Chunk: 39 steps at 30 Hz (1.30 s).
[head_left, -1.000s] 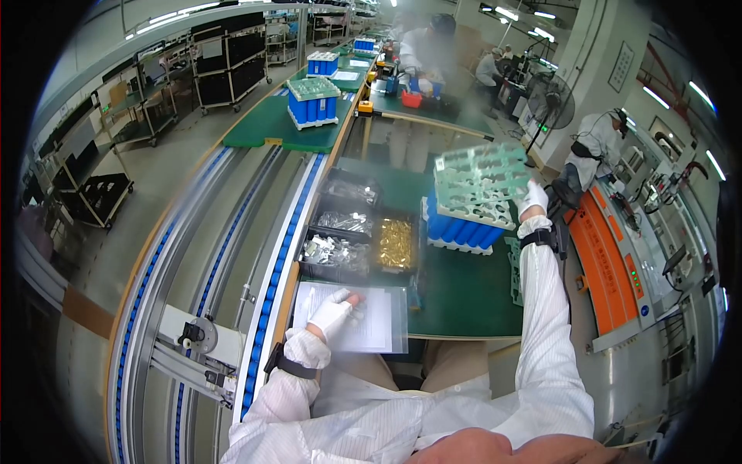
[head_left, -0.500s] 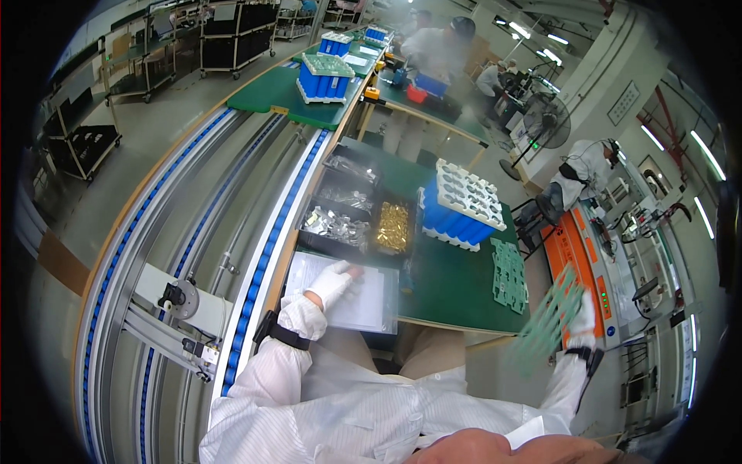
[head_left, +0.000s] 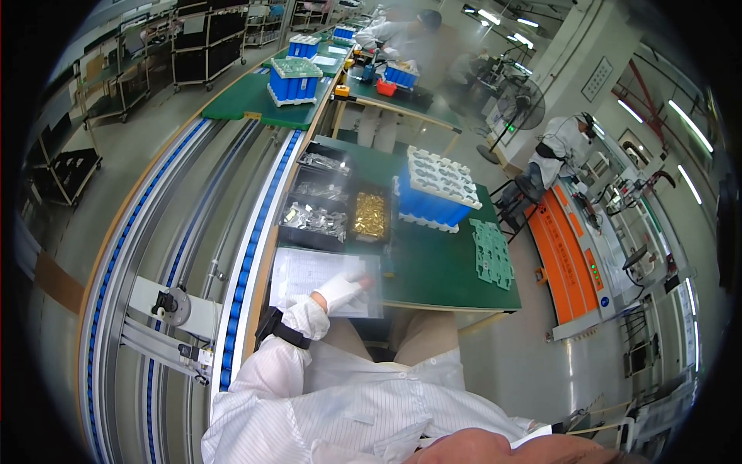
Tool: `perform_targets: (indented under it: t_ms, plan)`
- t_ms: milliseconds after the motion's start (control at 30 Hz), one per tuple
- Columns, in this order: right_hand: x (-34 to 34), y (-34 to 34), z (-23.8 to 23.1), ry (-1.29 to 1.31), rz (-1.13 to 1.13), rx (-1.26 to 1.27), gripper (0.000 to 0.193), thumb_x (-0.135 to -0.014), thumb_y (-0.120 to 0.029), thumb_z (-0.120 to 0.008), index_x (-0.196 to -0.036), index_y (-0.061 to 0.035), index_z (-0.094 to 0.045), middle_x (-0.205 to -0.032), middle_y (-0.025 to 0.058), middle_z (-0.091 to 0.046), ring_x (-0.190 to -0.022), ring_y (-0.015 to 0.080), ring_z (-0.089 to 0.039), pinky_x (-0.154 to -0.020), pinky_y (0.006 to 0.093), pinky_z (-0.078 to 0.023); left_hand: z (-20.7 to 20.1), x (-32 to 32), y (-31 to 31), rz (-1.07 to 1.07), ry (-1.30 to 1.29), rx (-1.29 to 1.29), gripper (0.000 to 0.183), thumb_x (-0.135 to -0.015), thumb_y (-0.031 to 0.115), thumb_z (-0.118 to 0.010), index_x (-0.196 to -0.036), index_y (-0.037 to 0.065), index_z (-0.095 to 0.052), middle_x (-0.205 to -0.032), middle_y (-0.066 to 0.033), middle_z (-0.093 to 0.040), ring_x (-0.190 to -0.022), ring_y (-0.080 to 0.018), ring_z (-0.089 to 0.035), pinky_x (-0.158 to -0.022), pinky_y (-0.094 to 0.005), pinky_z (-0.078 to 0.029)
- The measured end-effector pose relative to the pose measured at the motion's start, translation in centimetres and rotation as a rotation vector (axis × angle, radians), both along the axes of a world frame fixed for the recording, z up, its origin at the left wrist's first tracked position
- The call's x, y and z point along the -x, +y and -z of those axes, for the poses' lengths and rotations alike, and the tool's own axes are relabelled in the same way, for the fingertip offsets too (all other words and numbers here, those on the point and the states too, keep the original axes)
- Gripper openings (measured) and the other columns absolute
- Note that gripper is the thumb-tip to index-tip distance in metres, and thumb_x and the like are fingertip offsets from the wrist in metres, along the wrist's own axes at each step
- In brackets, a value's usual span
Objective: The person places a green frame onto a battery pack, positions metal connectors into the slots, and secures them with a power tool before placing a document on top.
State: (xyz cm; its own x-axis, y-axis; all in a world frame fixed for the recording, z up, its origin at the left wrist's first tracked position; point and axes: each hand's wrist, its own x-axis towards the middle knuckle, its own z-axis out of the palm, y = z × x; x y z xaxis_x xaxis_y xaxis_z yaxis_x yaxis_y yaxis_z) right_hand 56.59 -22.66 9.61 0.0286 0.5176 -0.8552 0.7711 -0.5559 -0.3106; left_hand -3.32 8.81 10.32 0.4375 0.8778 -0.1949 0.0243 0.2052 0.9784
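My left hand (head_left: 338, 294), in a white glove with bare fingertips, rests palm down on a white printed sheet (head_left: 305, 267) in a clear sleeve near the table's front edge. Its fingers are stretched out and grip nothing. My right hand is out of view. Beyond the sheet stand dark bins of silvery metal parts (head_left: 315, 219) and a bin of small gold-coloured parts (head_left: 370, 215). To their right is a block of blue cells (head_left: 433, 204) with a white holed holder (head_left: 442, 174) on top. A flat green holed frame (head_left: 492, 255) lies at the table's right side.
A conveyor with blue rollers (head_left: 249, 267) runs along the left. Farther up it, blue cell blocks (head_left: 294, 83) sit on green boards. An orange machine (head_left: 562, 259) stands at right, with a person (head_left: 563, 145) beside it. A fan (head_left: 519, 104) stands behind.
My right hand and the green frame it held have left the view at the lower right. My left hand has slid slightly right over the sheet. The whole view has shifted.
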Motion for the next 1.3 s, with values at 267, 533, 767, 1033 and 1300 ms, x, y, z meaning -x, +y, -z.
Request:
perform_targets:
  t_ms: [267, 533, 767, 1033, 1300]
  plan:
    - [-4.0, -3.5, 1.5, -0.216, 0.101, -0.169, 0.023, -0.089, -0.024, -0.053, -0.102, -0.0086, -0.064, -0.086, 0.0030, -0.064, -0.074, 0.0127, -0.058, -0.063, 0.0294, -0.048, -1.5, 0.4, -0.3, 0.014, -0.106, 0.014, 0.033, -0.094, 0.028, -0.051, -0.112, 0.001, -0.058, -0.099, -0.0076, -0.061, -0.080, -0.0155, -0.062, -0.067, -0.0269, -0.052]
    - [-14.6, -0.3, -4.6, 0.397, 1.300, -1.273, 0.024, -0.092, -0.030, -0.052, -0.100, -0.0082, -0.059, -0.091, 0.0031, -0.062, -0.077, 0.0158, -0.056, -0.066, 0.0334, -0.045, -0.1, 0.8, -0.3, -0.098, -0.154, 0.076, 0.030, -0.095, 0.026, -0.049, -0.110, 0.002, -0.058, -0.098, -0.0085, -0.063, -0.079, -0.0158, -0.063, -0.067, -0.0267, -0.052]
    - [-6.8, 0.4, -15.0, 0.449, 1.129, -1.551, 0.019, -0.096, -0.025, -0.045, -0.101, -0.0098, -0.056, -0.092, -0.0007, -0.057, -0.080, 0.0141, -0.052, -0.072, 0.0294, -0.042, 0.5, 0.9, 0.1, -0.106, -0.151, 0.064, 0.027, -0.096, 0.024, -0.048, -0.109, 0.003, -0.058, -0.098, -0.0085, -0.064, -0.079, -0.0157, -0.062, -0.067, -0.0265, -0.051]
    - [-9.3, -2.2, -6.5, 0.222, 0.378, -0.737, 0.015, -0.093, -0.022, -0.054, -0.089, -0.0070, -0.056, -0.083, -0.0010, -0.056, -0.076, 0.0119, -0.050, -0.070, 0.0287, -0.044, -0.6, 0.6, 0.0, -0.090, -0.151, 0.062, 0.029, -0.095, 0.024, -0.048, -0.111, 0.002, -0.058, -0.100, -0.0089, -0.063, -0.081, -0.0175, -0.063, -0.068, -0.0280, -0.051]
    - [-5.8, 0.2, -6.5, -0.111, 0.001, -0.127, 0.024, -0.087, -0.026, -0.059, -0.101, -0.0076, -0.063, -0.075, -0.0003, -0.061, -0.069, 0.0121, -0.055, -0.061, 0.0272, -0.044, -1.0, 0.6, -0.5, -0.091, -0.130, 0.045, 0.027, -0.096, 0.022, -0.047, -0.109, 0.001, -0.059, -0.097, -0.0089, -0.064, -0.079, -0.0165, -0.062, -0.069, -0.0275, -0.051]
